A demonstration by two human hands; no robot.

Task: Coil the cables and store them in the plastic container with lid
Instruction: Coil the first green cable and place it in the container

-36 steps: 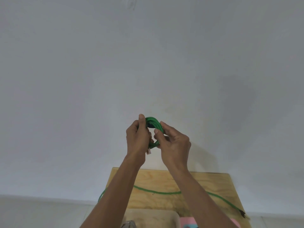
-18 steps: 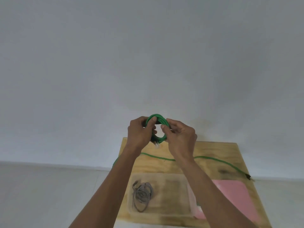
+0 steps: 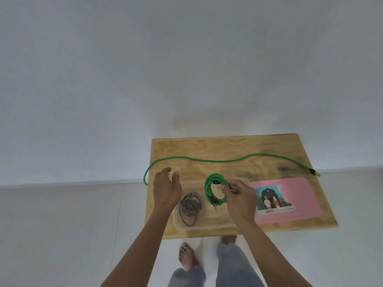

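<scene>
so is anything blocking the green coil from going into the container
Nothing visible does. The right hand holds the green coil just over the open plastic container. The pink lid lies beside it, and the grey coiled cable sits at the container's left side, leaving room.

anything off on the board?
Second green cable lies uncoiled along the plywood board's far side, one loop overhanging its left edge. Pink lid is off the clear plastic container.

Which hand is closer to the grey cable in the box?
Left. The left hand hovers open just beside the grey cable; the right hand is farther off, holding the green coil.
</scene>
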